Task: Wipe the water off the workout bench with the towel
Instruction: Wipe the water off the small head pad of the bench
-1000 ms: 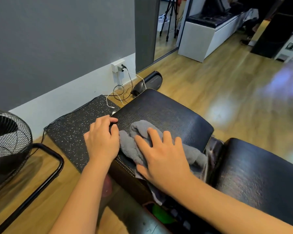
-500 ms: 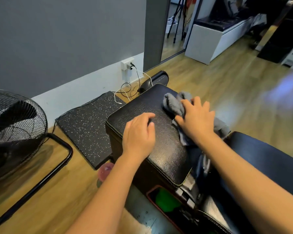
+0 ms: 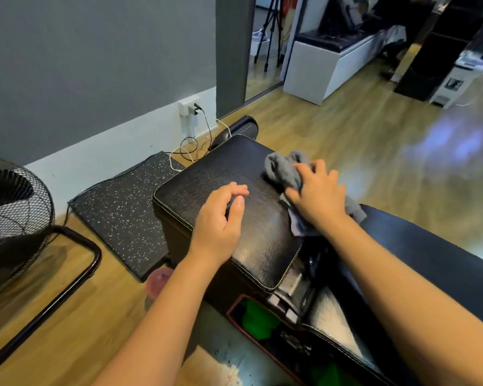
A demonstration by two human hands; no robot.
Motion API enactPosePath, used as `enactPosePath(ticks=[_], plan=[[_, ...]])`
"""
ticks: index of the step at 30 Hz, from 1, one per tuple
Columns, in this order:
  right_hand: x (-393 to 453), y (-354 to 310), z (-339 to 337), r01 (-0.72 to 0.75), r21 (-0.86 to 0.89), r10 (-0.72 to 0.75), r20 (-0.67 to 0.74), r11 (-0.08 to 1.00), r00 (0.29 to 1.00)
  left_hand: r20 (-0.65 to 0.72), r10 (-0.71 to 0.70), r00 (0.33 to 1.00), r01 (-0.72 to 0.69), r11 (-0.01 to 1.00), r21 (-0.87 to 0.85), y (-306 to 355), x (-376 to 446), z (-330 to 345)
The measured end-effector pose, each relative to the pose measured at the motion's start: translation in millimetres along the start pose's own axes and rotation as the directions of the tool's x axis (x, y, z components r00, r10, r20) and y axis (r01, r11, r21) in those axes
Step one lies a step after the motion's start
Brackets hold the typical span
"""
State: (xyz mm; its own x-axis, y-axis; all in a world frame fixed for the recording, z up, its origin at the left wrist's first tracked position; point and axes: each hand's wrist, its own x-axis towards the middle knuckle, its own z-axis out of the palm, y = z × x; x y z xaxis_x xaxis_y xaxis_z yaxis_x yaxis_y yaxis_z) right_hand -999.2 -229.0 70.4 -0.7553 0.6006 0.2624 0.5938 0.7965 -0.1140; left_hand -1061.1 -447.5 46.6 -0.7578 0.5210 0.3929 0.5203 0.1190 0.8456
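The right hand (image 3: 319,196) lies flat on the gray towel (image 3: 283,169), with its fingers spread, and presses it down. The towel sits bunched up on the far right part of the black bench pad, the surface (image 3: 229,174). Some of the towel hangs off the right edge by the wrist. The left hand (image 3: 221,215) is over the middle of the pad, holding nothing. Its fingers curl loosely, and I cannot tell if they touch the pad. A second black pad (image 3: 430,263) is just to the right. To the left, a speckled mat (image 3: 123,204) lies on the wood floor (image 3: 346,129), and a black fan (image 3: 11,207) stands further left. White and black cords (image 3: 190,151) run from a wall plug (image 3: 188,110).
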Motion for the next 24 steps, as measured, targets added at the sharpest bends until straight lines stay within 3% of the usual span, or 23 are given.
enactPosePath(ticks=[3, 6, 10, 14, 17, 20, 22, 24], plan=[[11.1, 12.5, -0.4, -0.094, -0.002, 0.094, 0.019, 0.996, 0.995, 0.043, 0.023, 0.999, -0.026, 0.998, 0.053, 9.8, -1.1, 22.0], [-30.6, -7.3, -4.6, 0.076, -0.081, -0.078, -0.032, 0.994, 0.996, -0.011, 0.063, 0.998, -0.063, 0.998, 0.007, 23.8, 5.1, 39.9], [-108.8, -35.5, -11.5, 0.304, -0.038, -0.306, -0.15, 0.952, 0.94, -0.178, 0.12, 0.977, -0.129, 0.991, -0.04, 37.0, 17.1, 47.6], [-110.2, -21.6, -10.3, 0.388, -0.02, -0.388, -0.094, 0.921, 0.917, -0.189, 0.166, 0.968, -0.171, 0.985, -0.013, 37.4, 20.7, 36.5], [-66.6, -3.2, -4.1, 0.28, -0.07, -0.284, -0.05, 0.957, 0.958, -0.136, 0.175, 0.975, -0.182, 0.982, -0.041, 32.8, 19.5, 31.5], [-11.0, 26.4, 0.3, -0.004, -0.046, 0.005, 0.023, 0.999, 1.0, -0.074, 0.091, 0.993, -0.095, 0.994, -0.052, 28.1, 11.3, 32.9], [11.3, 43.7, 0.0, -0.19, 0.036, 0.186, 0.098, 0.981, 0.978, 0.005, 0.018, 1.0, -0.018, 0.999, -0.041, 23.4, 2.8, 36.6], [6.6, 45.5, -5.5, -0.183, 0.018, 0.18, 0.115, 0.983, 0.977, 0.058, -0.009, 0.998, 0.01, 1.0, -0.017, 20.0, -4.2, 37.7]])
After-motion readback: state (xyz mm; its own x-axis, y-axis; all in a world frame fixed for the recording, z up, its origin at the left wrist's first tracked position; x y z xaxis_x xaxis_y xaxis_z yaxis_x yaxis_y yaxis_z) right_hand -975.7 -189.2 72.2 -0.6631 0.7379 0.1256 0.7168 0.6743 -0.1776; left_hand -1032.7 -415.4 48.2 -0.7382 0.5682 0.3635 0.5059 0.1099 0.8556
